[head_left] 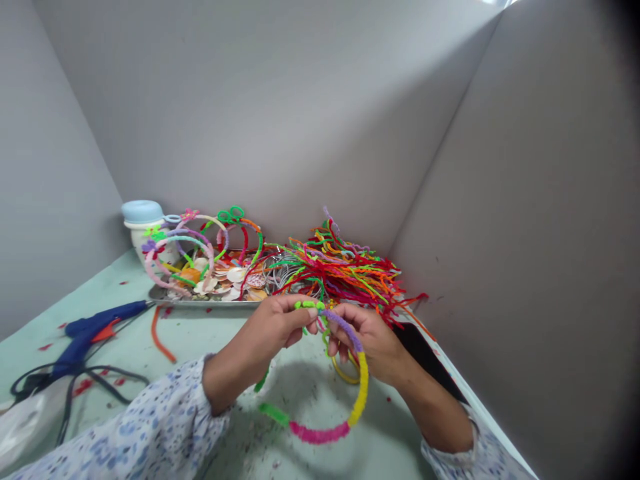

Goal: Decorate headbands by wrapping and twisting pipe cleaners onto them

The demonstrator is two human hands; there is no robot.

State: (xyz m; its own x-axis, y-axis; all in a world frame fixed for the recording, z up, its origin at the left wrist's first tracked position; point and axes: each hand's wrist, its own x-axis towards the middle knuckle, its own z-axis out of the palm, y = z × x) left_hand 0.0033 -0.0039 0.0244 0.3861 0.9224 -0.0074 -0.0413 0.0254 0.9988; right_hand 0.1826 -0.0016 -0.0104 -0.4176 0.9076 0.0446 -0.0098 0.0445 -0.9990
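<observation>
A headband (363, 387) wrapped in fuzzy purple, yellow, pink and green sections hangs between my hands above the table. My left hand (280, 323) pinches the band's upper part, where a bright green pipe cleaner (306, 305) lies along thumb and forefinger. On the purple section, my right hand (365, 337) has its fingers closed round the band. Some green pipe cleaner dangles between the hands, and its far end is hidden by the fingers. Below the right hand a yellow loop (345, 375) shows in part.
Behind my hands a metal tray (215, 305) holds finished headbands (180, 247) and round pieces. A heap of pipe cleaners (345, 267) lies to its right. At left are a blue glue gun (90, 327) with its black cord and a white cup with blue lid (143, 213). Grey walls enclose the table.
</observation>
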